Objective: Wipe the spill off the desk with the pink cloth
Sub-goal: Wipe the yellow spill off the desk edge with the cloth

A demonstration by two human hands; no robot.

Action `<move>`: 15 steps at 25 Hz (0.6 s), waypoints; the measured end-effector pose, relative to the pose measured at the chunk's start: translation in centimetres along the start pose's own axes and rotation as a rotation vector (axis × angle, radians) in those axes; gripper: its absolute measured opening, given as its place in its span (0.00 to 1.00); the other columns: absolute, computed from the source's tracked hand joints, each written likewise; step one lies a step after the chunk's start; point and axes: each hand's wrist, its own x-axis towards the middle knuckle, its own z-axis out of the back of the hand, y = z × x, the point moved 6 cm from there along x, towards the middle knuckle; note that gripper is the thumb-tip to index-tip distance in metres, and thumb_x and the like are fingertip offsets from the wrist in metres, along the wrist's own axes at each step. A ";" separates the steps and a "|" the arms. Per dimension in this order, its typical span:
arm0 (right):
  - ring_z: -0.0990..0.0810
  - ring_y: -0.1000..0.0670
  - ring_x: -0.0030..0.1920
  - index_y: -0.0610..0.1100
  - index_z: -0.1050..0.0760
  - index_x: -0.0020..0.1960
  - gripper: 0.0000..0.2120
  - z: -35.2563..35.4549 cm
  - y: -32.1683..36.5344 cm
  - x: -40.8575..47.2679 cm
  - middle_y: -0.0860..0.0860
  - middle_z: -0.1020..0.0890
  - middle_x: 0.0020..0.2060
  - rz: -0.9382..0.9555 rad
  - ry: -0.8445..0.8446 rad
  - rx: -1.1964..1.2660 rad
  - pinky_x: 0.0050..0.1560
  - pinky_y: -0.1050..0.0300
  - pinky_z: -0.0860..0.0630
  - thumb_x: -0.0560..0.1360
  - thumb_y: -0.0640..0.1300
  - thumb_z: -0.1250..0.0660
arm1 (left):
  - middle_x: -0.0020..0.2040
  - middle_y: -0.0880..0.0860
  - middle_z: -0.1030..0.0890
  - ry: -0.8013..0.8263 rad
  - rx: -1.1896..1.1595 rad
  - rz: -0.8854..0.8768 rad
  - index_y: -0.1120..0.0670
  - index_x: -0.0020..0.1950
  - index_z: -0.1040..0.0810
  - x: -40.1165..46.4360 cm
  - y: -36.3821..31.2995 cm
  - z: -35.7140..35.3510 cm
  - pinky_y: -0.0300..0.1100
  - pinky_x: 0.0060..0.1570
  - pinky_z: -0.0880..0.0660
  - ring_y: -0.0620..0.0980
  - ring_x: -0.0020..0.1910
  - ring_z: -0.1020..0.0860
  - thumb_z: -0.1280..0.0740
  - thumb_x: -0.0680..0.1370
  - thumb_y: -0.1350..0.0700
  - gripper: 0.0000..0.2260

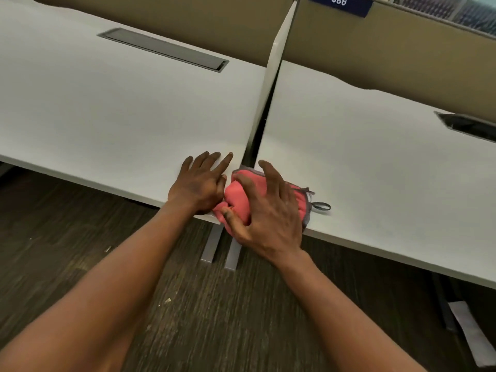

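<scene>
The bunched pink cloth with grey trim (239,200) is gripped by the right hand (264,210), fingers curled over it, at the near edge of the white desk (375,167), spanning the gap to the neighbouring desk top. The left hand (200,181) is laid just beside it on that near corner, fingers straight and spread, its thumb side touching the cloth. Farther back, a grey cable hatch (163,49) is set near the far edge.

Grey cable hatch (163,49) sitting near left desktop's far edge, white divider panel (271,84) standing between desktops, blue 386 sign (340,4) hanging above.
</scene>
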 end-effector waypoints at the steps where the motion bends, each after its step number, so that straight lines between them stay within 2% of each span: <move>1: 0.35 0.44 0.77 0.58 0.30 0.73 0.31 0.3 -0.6 -0.8 0.47 0.35 0.77 0.038 -0.046 0.052 0.72 0.44 0.32 0.74 0.70 0.36 | 0.82 0.50 0.44 -0.005 -0.005 -0.004 0.40 0.82 0.54 0.0 0.1 0.0 0.56 0.79 0.52 0.52 0.81 0.49 0.51 0.83 0.46 0.27; 2: 0.33 0.44 0.76 0.57 0.28 0.72 0.29 0.3 -1.2 -1.9 0.48 0.32 0.76 0.094 -0.071 0.044 0.73 0.44 0.31 0.76 0.68 0.35 | 0.82 0.50 0.43 -0.014 -0.006 -0.007 0.40 0.82 0.53 -0.1 0.1 0.0 0.56 0.78 0.52 0.52 0.81 0.48 0.50 0.83 0.46 0.27; 5: 0.32 0.43 0.78 0.55 0.29 0.76 0.27 -0.5 -2.4 -4.0 0.49 0.28 0.77 0.218 -0.073 -0.115 0.73 0.37 0.32 0.81 0.63 0.37 | 0.82 0.51 0.42 -0.036 0.015 -0.009 0.41 0.82 0.52 -0.2 0.0 0.2 0.56 0.78 0.51 0.53 0.81 0.47 0.50 0.84 0.47 0.26; 10: 0.20 0.40 0.67 0.54 0.21 0.68 0.22 -1.2 -1.0 -2.8 0.47 0.20 0.70 0.119 -0.242 -0.265 0.64 0.39 0.26 0.79 0.63 0.36 | 0.82 0.51 0.43 -0.031 0.018 -0.012 0.41 0.82 0.52 -0.2 -0.2 0.1 0.56 0.78 0.52 0.53 0.81 0.48 0.49 0.84 0.47 0.26; 12: 0.19 0.40 0.66 0.54 0.19 0.67 0.20 -1.1 -0.9 -2.8 0.47 0.19 0.69 0.133 -0.309 -0.274 0.64 0.41 0.25 0.80 0.61 0.35 | 0.82 0.51 0.43 -0.028 0.019 -0.013 0.41 0.82 0.52 -0.1 -0.1 0.1 0.56 0.78 0.52 0.52 0.81 0.49 0.50 0.84 0.47 0.26; 15: 0.21 0.40 0.69 0.54 0.24 0.73 0.20 -0.9 -1.7 -3.6 0.47 0.23 0.73 0.258 -0.283 -0.262 0.66 0.41 0.26 0.82 0.54 0.35 | 0.82 0.50 0.43 -0.016 0.006 -0.009 0.41 0.82 0.51 -0.3 0.0 0.2 0.55 0.79 0.52 0.52 0.81 0.49 0.50 0.84 0.47 0.26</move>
